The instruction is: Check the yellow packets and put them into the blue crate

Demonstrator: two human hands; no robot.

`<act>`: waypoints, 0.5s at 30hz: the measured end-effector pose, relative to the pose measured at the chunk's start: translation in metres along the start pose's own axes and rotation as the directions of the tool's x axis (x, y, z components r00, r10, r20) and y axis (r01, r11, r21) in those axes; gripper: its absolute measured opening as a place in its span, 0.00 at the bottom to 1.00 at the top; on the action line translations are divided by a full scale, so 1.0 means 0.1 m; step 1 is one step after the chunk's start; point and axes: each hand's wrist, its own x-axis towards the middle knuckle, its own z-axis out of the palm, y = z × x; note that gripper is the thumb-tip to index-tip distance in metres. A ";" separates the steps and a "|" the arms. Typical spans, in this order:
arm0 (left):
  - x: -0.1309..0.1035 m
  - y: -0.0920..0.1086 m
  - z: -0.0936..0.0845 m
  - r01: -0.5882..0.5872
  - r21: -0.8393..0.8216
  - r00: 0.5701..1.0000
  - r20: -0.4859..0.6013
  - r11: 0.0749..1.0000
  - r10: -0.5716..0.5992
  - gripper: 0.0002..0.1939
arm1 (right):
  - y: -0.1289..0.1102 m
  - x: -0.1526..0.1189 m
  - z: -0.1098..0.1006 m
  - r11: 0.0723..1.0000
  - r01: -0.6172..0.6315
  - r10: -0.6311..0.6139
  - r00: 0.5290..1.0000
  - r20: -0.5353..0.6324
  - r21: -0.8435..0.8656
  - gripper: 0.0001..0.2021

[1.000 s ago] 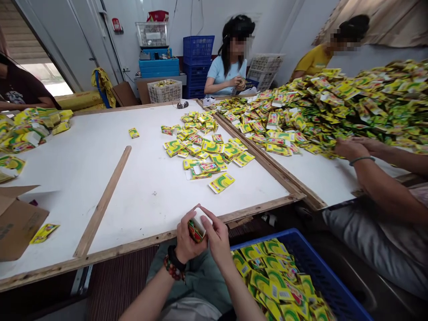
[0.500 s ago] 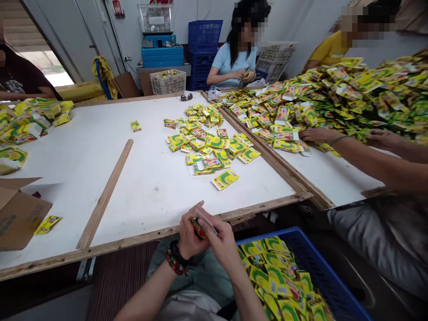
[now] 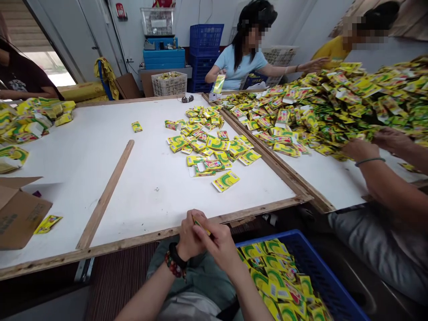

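Observation:
Both hands meet over my lap, just below the table's wooden front edge. My left hand (image 3: 190, 236) is wrapped round a small yellow-green box (image 3: 201, 224), mostly hidden by fingers. From the right, my right hand (image 3: 219, 240) pinches the same box. Beyond them, on the white tabletop (image 3: 140, 191), lies a loose pile of flat yellow-green boxes (image 3: 214, 142), with one box (image 3: 226, 181) nearest to me. A blue basket (image 3: 297, 236) full of such boxes stands by my right forearm.
A wooden strip (image 3: 107, 191) crosses the table at left, near a cardboard box (image 3: 23, 218). A big heap of boxes (image 3: 361, 98) covers the right table, where a neighbour's hands (image 3: 361, 150) work. Across sits a person in light blue (image 3: 239, 67), one arm stretched towards the heap.
My fingers have closed further over the small box, which shows less now. The person across has raised a box and reached out an arm. The neighbour's near hand has moved right.

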 end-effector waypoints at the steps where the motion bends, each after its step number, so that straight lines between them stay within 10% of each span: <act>1: 0.01 0.01 -0.01 -0.011 -0.013 1.000 -0.005 1.000 0.011 0.10 | 0.00 -0.01 0.01 0.999 0.032 -0.032 0.999 0.022 -0.038 0.20; 4: 0.03 0.04 -0.07 -0.106 -0.071 0.992 0.067 0.992 0.111 0.13 | 0.03 -0.17 -0.06 0.981 0.064 -0.054 0.997 0.060 -0.186 0.21; 8: 0.07 0.05 -0.16 -0.174 -0.133 0.951 0.234 0.976 0.202 0.38 | 0.24 -0.52 -0.50 0.782 -0.204 0.264 0.964 0.017 -0.589 0.18; 11: 0.10 0.08 -0.12 -0.021 -0.119 0.982 0.186 0.993 0.044 0.18 | 0.47 -0.50 -0.78 0.533 -0.303 0.316 0.937 -0.146 -0.790 0.19; 15: 0.17 0.15 0.07 0.030 -0.094 0.995 0.096 0.995 -0.021 0.11 | 0.77 0.20 -0.70 0.592 -0.253 0.216 0.965 -0.152 -0.765 0.27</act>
